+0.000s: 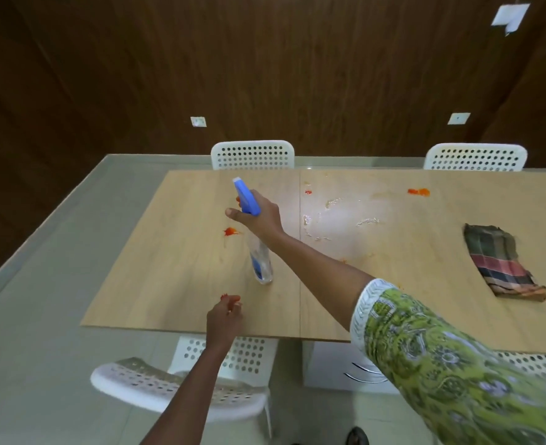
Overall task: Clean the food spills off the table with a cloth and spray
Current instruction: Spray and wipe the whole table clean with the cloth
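Note:
My right hand (259,216) grips a clear spray bottle (260,261) by its blue trigger head, held above the left half of the wooden table (182,261), nozzle pointing far-left. My left hand (225,317) rests near the table's front edge, fingers loosely curled beside a red food spill (228,298). Another red spill (231,232) lies just left of the bottle. Two more red spots (308,192) (419,191) sit toward the far edge. A wet smeared patch (345,220) covers the table's middle. A folded checked cloth (502,263) lies on the right side, untouched.
White perforated chairs stand at the far side (252,154) (475,157) and at the near side (182,388) under my left arm. A seam (300,268) runs across the tabletop. A dark wood-panelled wall rises behind.

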